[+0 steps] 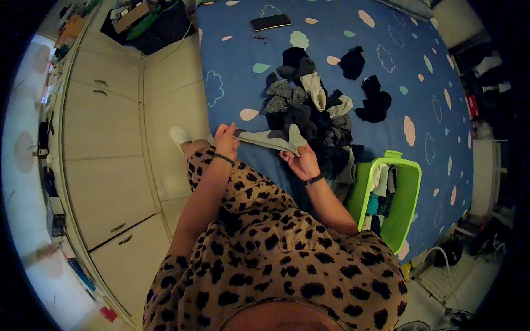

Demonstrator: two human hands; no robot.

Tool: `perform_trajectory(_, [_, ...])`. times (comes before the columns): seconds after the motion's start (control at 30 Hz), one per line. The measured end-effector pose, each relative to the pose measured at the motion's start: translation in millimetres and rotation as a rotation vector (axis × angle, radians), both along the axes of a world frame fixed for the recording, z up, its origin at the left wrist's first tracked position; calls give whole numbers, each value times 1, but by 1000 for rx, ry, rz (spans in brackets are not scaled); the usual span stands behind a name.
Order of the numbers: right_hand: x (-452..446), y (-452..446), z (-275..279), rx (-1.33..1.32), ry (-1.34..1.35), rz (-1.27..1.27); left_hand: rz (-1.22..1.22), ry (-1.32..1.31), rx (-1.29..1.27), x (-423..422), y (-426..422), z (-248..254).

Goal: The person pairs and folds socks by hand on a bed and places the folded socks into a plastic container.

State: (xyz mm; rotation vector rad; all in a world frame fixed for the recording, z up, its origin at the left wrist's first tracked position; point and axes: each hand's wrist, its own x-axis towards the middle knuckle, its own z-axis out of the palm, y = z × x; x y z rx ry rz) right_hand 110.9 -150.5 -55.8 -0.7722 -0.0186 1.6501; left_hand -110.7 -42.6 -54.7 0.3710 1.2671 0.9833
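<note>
A light grey sock with dark patches [265,138] is stretched between my two hands, just above the near edge of the bed. My left hand [226,142] pinches its dark end. At the paler end, my right hand [302,162] grips the fabric between thumb and fingers. Right beyond the hands lies a loose pile of socks [298,107], mostly black and dark grey with a few pale ones. Two dark bundles, a smaller one [351,63] and a larger one [375,100], sit apart from the pile on the right.
A green plastic basket [415,190] stands on the bed at my right, with folded socks along one side. Farther back on the blue patterned bedsheet [331,33] lies a phone [270,22]. Cabinets [110,127] line the left, with a dark bin [160,27] behind.
</note>
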Motion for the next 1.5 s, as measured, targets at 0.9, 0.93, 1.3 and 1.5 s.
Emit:
perform_trajectory(0.9, [-16,12,80,341,-461,309,-197,-627,-96,29,-74,85])
perform_trajectory(0.93, [-13,12,82,374,-154,236,-119,-928,-280,27,-76,89])
perform_trajectory(1.3, [-32,5,155,613,-1356,293,-177,56,521,34,-91,124])
perform_trajectory(1.5, [-26,1,119,325,-600,354,-374,-102,298,21,-98,132])
